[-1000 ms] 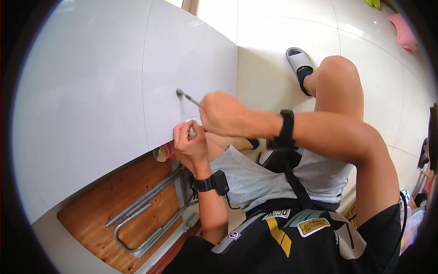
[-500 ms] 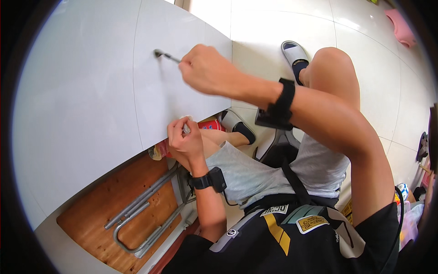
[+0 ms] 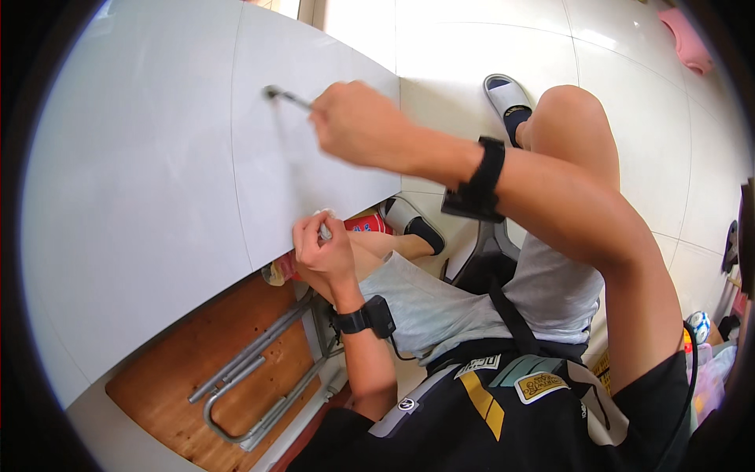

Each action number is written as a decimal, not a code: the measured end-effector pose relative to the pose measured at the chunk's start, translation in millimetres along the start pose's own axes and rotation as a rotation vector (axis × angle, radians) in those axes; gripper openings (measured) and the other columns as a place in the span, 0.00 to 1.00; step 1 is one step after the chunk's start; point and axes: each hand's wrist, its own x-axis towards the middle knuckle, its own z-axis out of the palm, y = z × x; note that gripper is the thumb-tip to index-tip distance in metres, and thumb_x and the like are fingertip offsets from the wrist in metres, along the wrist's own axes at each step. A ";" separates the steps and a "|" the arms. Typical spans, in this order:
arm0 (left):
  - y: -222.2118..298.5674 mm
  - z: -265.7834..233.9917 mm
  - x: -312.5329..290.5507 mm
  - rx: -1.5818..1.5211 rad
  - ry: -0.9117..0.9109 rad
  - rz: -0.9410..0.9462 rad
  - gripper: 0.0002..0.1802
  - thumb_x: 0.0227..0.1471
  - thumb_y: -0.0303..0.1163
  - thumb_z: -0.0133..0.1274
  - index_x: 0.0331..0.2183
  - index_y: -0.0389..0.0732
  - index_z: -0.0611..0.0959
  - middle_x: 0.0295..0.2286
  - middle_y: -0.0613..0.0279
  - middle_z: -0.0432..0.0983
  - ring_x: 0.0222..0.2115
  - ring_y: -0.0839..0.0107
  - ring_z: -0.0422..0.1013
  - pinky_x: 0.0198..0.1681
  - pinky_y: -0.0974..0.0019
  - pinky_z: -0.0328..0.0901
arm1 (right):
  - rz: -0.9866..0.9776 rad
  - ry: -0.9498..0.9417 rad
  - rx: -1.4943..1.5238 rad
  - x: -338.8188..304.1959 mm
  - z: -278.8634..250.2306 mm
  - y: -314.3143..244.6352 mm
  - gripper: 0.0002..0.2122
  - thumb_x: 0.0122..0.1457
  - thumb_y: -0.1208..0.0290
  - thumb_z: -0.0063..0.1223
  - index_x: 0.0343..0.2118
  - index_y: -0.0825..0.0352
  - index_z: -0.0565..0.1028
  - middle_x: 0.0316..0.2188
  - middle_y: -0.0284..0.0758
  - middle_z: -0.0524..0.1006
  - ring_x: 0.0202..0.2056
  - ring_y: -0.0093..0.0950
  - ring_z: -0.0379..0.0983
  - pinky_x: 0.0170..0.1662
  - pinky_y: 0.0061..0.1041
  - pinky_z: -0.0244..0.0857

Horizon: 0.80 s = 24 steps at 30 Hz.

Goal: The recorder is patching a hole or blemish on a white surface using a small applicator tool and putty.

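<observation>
My right hand (image 3: 358,122) is closed around a thin dark metal tool with a round head (image 3: 292,98); its exact kind I cannot make out. The round head is at the glossy white panel (image 3: 165,165), and whether it touches is unclear. Closer to me, at the panel's near edge, my left hand (image 3: 325,256) pinches a small whitish wad (image 3: 325,229), mostly covered by the fingers. Black straps with small boxes circle both of my forearms.
Under the panel's edge lean a brown wooden board (image 3: 157,393) and a folded grey metal frame (image 3: 244,366). A red container (image 3: 368,224) sits by my slippered foot. Pale floor tiles (image 3: 464,55) spread to the right, with a pink plastic object (image 3: 687,41) far off.
My right hand has shifted slightly, blurred by motion, with the tool's head staying at about the same spot. The view has moved a little; the left hand keeps its pinch.
</observation>
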 end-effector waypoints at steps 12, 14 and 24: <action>-1.0 1.4 -4.4 -0.006 0.020 0.022 0.04 0.47 0.20 0.58 0.29 0.32 0.85 0.30 0.58 0.78 0.27 0.66 0.75 0.31 0.67 0.70 | -0.296 0.080 -0.026 5.8 -2.0 -4.4 0.12 0.59 0.70 0.50 0.24 0.73 0.79 0.19 0.52 0.76 0.24 0.53 0.74 0.33 0.47 0.70; 4.1 2.1 0.9 0.030 -0.010 -0.001 0.04 0.47 0.20 0.58 0.29 0.32 0.85 0.30 0.57 0.78 0.27 0.66 0.74 0.31 0.68 0.69 | 0.020 0.024 -0.062 25.7 -13.3 1.9 0.11 0.58 0.70 0.50 0.26 0.72 0.79 0.21 0.51 0.77 0.27 0.54 0.74 0.36 0.48 0.70; 5.6 -0.8 -2.2 0.004 -0.007 0.013 0.05 0.50 0.21 0.58 0.31 0.32 0.86 0.31 0.57 0.79 0.28 0.65 0.75 0.33 0.66 0.69 | -0.104 0.045 -0.045 34.0 -21.8 -17.7 0.13 0.58 0.71 0.45 0.23 0.73 0.76 0.18 0.51 0.74 0.24 0.50 0.73 0.34 0.46 0.70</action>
